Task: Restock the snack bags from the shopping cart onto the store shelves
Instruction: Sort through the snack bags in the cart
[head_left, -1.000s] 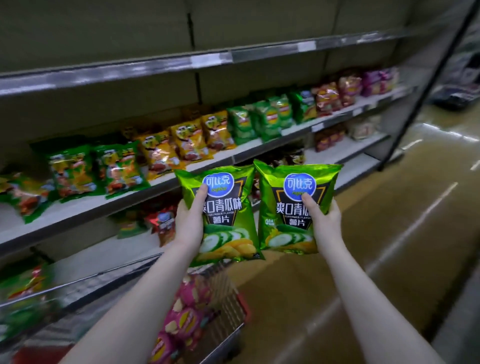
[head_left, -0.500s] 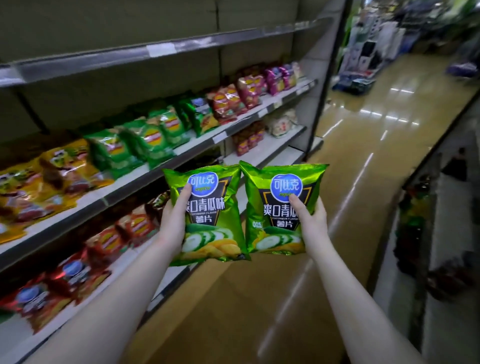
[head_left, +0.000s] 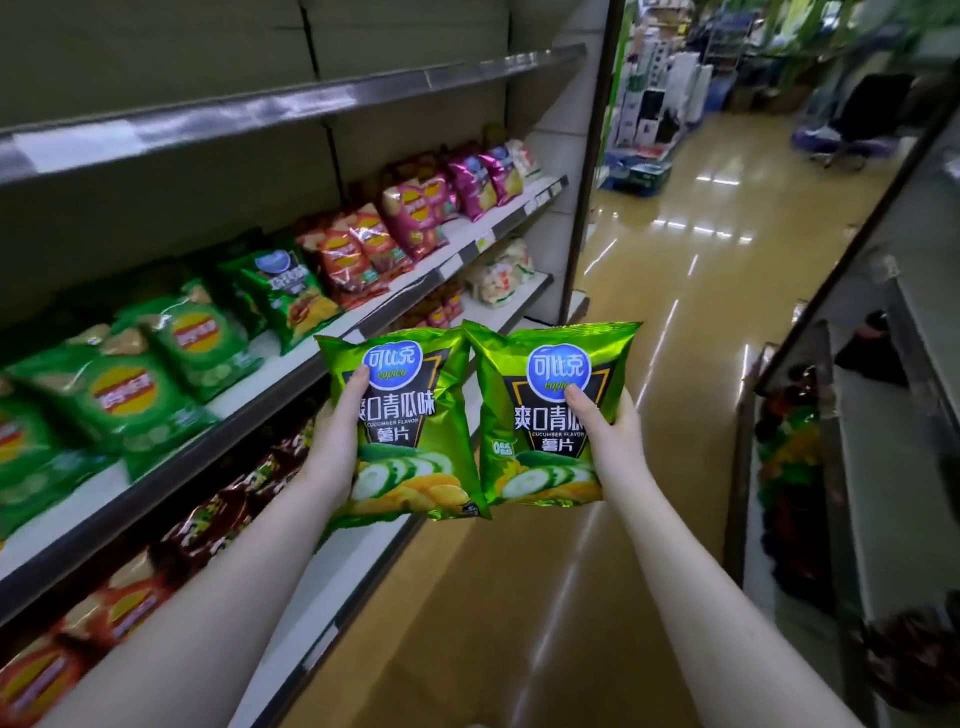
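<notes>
My left hand (head_left: 337, 441) grips a green cucumber-flavour chip bag (head_left: 410, 415) by its left side, thumb across the front. My right hand (head_left: 608, 436) grips a second identical green chip bag (head_left: 545, 410) by its right side, thumb near the blue logo. Both bags are upright, side by side and touching, held out in the aisle in front of the shelf unit. The middle shelf (head_left: 322, 338) to my left carries rows of green, red and purple snack bags. The shopping cart is out of view.
A lower shelf (head_left: 514, 306) holds red and pale bags, and the top shelf edge (head_left: 311, 98) runs above. The glossy aisle floor (head_left: 691, 270) stretches ahead to stacked goods (head_left: 644, 114). Another shelf unit (head_left: 810, 467) with dark packets stands on the right.
The view has swung right along the shelves; the cart dropped out of sight and the aisle end appeared. Both hands keep the same hold on the two bags.
</notes>
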